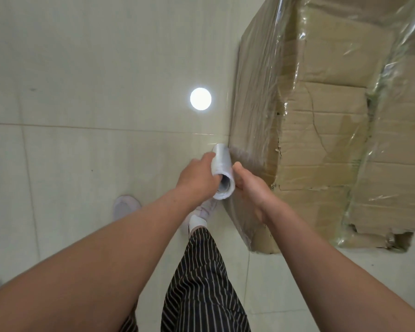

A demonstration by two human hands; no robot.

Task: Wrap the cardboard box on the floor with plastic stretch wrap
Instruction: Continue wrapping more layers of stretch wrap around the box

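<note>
Tiled floor [82, 68]; box [321, 140] just right of the roll [222, 159]. Fingers of left hand [197, 176] and right hand [252, 188] clasp it, axis running near-to-far.

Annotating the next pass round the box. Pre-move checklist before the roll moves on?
1. Grip: left hand and right hand hold the white cylindrical roll of clear stretch wrap from either side: ok.
2. Film attached: a sheet runs from the roll to the near side of the large brown cardboard box: ok.
3. Film tension: blurred: cannot tell.
4. Top coverage: bare cardboard shows between the film bands: not ok.
5. Foot room: a white shoe sits below the roll, near the box's bottom edge: cannot tell.
</note>
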